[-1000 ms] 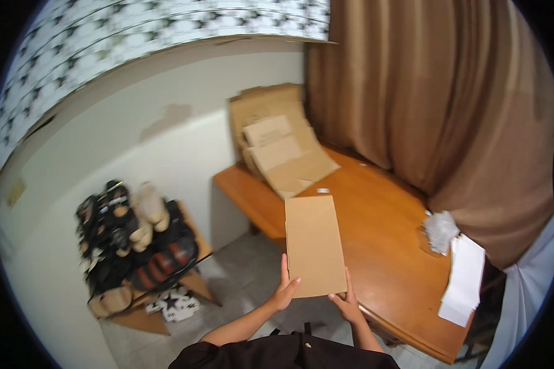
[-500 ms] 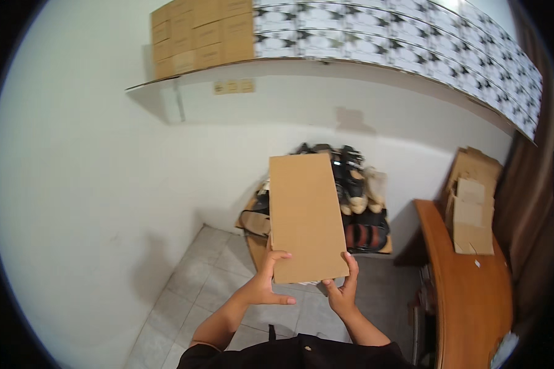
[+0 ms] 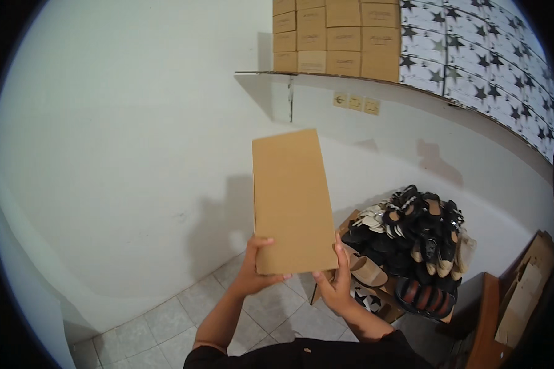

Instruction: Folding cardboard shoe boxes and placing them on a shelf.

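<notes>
A plain brown cardboard box (image 3: 293, 203), long and shut, is held up in front of me between both hands. My left hand (image 3: 252, 270) grips its near left corner, with one finger lying over the top and the thumb at the near edge. At the near right corner my right hand (image 3: 335, 277) holds on, fingers along the side and thumb against the near edge. The box's underside is hidden. Beyond it to the right, a heap of shoes and sandals (image 3: 412, 234) lies piled on a low cardboard-topped support.
A wall shelf (image 3: 345, 77) carries stacked brown boxes (image 3: 343, 37) and white boxes with dark stars (image 3: 474, 55). Wall sockets (image 3: 355, 103) sit below it. A wooden desk (image 3: 486, 320) and flattened cardboard (image 3: 523, 295) stand at the right. Grey floor tiles (image 3: 166, 320) meet the white wall.
My view has turned left, so the shelf, shoes and desk now appear farther right. Both hands still hold the box, which now stands in front of bare wall rather than the shoe pile.
</notes>
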`<move>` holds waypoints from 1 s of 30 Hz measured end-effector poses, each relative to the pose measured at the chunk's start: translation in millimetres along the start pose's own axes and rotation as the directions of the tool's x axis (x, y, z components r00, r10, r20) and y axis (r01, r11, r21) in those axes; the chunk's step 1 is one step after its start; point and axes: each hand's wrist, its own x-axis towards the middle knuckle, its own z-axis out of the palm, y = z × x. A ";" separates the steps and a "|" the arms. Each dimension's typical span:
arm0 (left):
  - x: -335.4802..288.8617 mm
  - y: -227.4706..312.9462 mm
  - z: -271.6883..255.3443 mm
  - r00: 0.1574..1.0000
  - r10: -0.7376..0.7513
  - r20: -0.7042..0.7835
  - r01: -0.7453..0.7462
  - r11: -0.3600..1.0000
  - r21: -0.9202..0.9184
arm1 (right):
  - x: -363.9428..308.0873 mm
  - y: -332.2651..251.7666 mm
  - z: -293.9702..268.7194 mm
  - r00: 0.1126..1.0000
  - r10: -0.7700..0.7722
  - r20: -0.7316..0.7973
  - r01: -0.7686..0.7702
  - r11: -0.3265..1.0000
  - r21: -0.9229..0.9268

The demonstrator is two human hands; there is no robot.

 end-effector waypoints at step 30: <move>432.8 -235.2 -322.9 0.715 0.509 -0.480 -0.580 0.815 0.000 | 469.7 249.0 315.7 0.794 -0.604 0.071 0.597 0.752 -0.281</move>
